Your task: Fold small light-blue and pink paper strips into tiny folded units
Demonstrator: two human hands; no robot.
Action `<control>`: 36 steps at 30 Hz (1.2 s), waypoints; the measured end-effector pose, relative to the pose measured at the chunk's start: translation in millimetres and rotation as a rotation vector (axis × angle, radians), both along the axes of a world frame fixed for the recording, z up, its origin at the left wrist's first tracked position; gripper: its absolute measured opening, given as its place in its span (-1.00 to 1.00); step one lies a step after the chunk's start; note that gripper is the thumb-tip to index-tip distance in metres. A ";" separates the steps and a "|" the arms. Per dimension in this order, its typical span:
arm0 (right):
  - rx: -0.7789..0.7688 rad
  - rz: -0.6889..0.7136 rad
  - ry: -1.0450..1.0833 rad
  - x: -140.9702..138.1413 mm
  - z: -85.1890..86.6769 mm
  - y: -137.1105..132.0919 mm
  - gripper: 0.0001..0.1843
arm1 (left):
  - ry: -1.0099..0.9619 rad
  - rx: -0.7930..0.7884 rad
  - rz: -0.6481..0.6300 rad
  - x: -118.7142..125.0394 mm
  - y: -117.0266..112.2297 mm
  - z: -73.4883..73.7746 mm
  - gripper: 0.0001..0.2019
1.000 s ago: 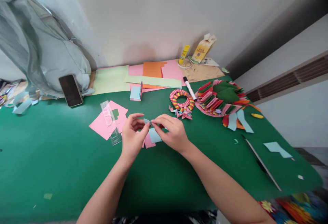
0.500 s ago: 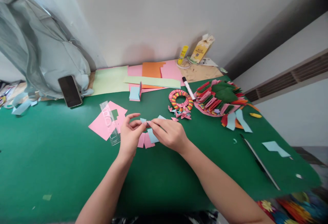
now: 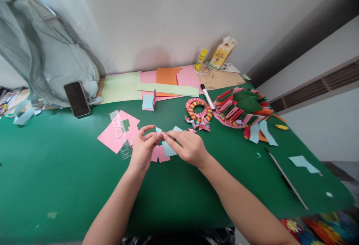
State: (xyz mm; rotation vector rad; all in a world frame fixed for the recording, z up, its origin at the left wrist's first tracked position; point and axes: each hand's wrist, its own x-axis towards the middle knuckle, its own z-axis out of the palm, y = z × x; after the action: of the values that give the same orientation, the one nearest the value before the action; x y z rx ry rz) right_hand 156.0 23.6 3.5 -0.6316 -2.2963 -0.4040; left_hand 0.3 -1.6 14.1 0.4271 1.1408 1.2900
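Fingers (image 3: 153, 139) of the left hand (image 3: 142, 148) and right hand (image 3: 190, 146) pinch a blue paper (image 3: 158, 129) between them, neither hand nearer; its exposed corner juts forward, long axis hidden.

Left hand (image 3: 140, 149) and right hand (image 3: 189, 146): fingertips (image 3: 157, 137) pinched, close together near frame centre; bare forearms (image 3: 238, 192) extend from lower edge.

free room is left on green table (image 3: 70, 177) between the forearms and at near left. straight left of left hand (image 3: 142, 146), path is blocked by ruler (image 3: 121, 135) laid over pink paper (image 3: 108, 138); ahead of right hand (image 3: 186, 144), crowded by paper ring (image 3: 191, 107) and marker (image 3: 207, 96).
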 end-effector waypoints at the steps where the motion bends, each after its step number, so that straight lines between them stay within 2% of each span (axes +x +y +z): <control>1: 0.001 0.002 -0.008 0.0 -0.8 0.0 -0.75 | 0.000 0.003 -0.001 0.8 -0.3 0.5 -0.43; 6: -0.082 0.043 0.042 -0.7 -4.3 1.2 -0.78 | 0.043 0.004 0.013 3.0 -0.8 1.8 -0.41; 8: -0.244 0.072 0.122 -1.4 -3.4 1.6 -0.80 | 0.064 0.022 0.008 2.7 -0.9 1.2 -0.40; 11: -0.605 0.116 0.321 -2.7 0.6 1.4 -0.87 | 0.117 0.060 -0.002 1.8 -1.8 0.5 -0.42; 14: -0.916 0.111 0.489 -3.3 4.5 1.5 -0.82 | 0.179 0.086 -0.002 1.7 -3.2 1.1 -0.44; 17: -1.144 0.113 0.552 -3.2 5.6 2.5 -0.75 | 0.207 0.099 -0.009 2.0 -4.2 2.2 -0.46; 20: -1.280 0.126 0.594 -2.6 4.3 3.4 -0.72 | 0.217 0.105 -0.020 2.0 -4.7 2.4 -0.47; 23: -1.294 0.113 0.574 -2.2 2.4 3.5 -0.68 | 0.214 0.101 -0.022 1.7 -5.0 1.8 -0.47; 31: -1.031 0.084 0.475 -6.1 -1.1 0.5 -0.70 | 0.229 0.129 0.007 4.4 -4.9 0.2 -0.53; 36: -0.950 0.071 0.501 -7.5 -0.5 -0.1 -0.75 | 0.241 0.159 -0.005 6.2 -6.2 -1.4 -0.61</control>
State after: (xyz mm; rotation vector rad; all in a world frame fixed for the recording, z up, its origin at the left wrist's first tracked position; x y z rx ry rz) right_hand 148.5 23.5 3.0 -0.9502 -1.9054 0.8512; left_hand 6.4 -7.8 12.7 0.7187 1.2397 1.3561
